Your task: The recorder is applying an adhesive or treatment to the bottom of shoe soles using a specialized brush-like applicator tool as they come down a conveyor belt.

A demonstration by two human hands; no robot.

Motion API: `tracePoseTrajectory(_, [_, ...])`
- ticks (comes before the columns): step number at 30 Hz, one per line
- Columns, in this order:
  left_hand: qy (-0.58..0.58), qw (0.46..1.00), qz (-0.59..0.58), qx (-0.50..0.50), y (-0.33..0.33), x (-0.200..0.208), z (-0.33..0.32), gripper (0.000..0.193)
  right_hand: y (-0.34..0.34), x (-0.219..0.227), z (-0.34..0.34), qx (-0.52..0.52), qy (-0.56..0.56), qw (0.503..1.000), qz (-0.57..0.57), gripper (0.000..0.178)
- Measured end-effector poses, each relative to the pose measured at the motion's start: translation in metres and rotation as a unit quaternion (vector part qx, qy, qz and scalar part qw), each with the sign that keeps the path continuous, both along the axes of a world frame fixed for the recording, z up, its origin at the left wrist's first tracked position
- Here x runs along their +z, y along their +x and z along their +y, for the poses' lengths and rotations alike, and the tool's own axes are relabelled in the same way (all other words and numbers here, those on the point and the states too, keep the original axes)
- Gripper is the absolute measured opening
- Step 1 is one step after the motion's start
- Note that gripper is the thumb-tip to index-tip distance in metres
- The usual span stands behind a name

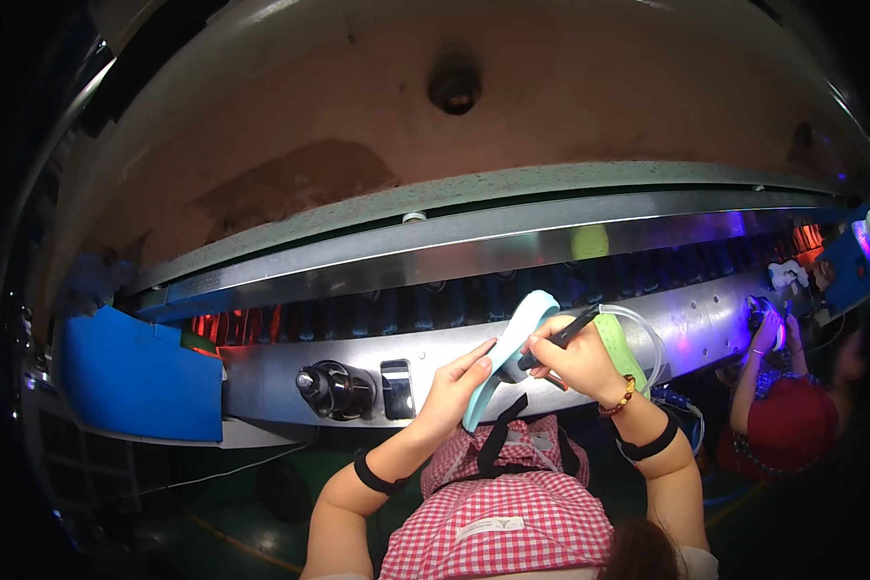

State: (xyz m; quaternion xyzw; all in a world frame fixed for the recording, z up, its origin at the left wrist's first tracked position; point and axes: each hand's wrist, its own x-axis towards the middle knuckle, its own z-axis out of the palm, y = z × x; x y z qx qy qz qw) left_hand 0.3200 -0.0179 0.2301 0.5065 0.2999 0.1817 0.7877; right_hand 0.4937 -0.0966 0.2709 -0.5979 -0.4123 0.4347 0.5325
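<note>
My left hand (452,391) is closed around a long, pale blue shoe sole (530,317), held tilted over the metal ledge. In my right hand (585,365) is a black pen-like tool (574,329), its tip turned down at the sole's near face. Whether the tip touches the sole I cannot tell. A clear tube (659,350) loops around beside that hand, seemingly running to the tool. Just right of my right hand lies a light green sole (619,348), partly covered by the hand and wrist.
A dark bottle (335,390) and a phone (396,387) rest on the metal ledge (464,346) to the left. Beyond it runs a dark roller conveyor (420,307) under a metal hood. Blue housings (135,377) stand at both ends. Another person (778,416) works at far right.
</note>
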Motion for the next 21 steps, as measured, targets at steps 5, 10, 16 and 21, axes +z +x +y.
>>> tracePoseTrajectory(5, [-0.077, 0.995, -0.046, 0.035, 0.004, 0.0, -0.003, 0.042, 0.001, -0.015, -0.005, -0.056, 0.017, 0.998, -0.01, 0.015])
tracePoseTrajectory(10, [-0.23, 0.966, -0.112, 0.038, 0.001, -0.011, -0.005, 0.049, 0.013, -0.041, -0.006, -0.156, 0.091, 0.982, 0.048, 0.013])
tracePoseTrajectory(16, [-0.29, 0.947, -0.129, 0.053, 0.004, -0.02, -0.002, 0.048, -0.021, -0.08, -0.02, -0.128, 0.137, 0.976, -0.112, 0.018])
tracePoseTrajectory(21, [-0.286, 0.949, -0.13, 0.023, -0.012, -0.017, 0.007, 0.048, -0.019, -0.042, -0.05, 0.097, 0.012, 0.978, 0.187, 0.021])
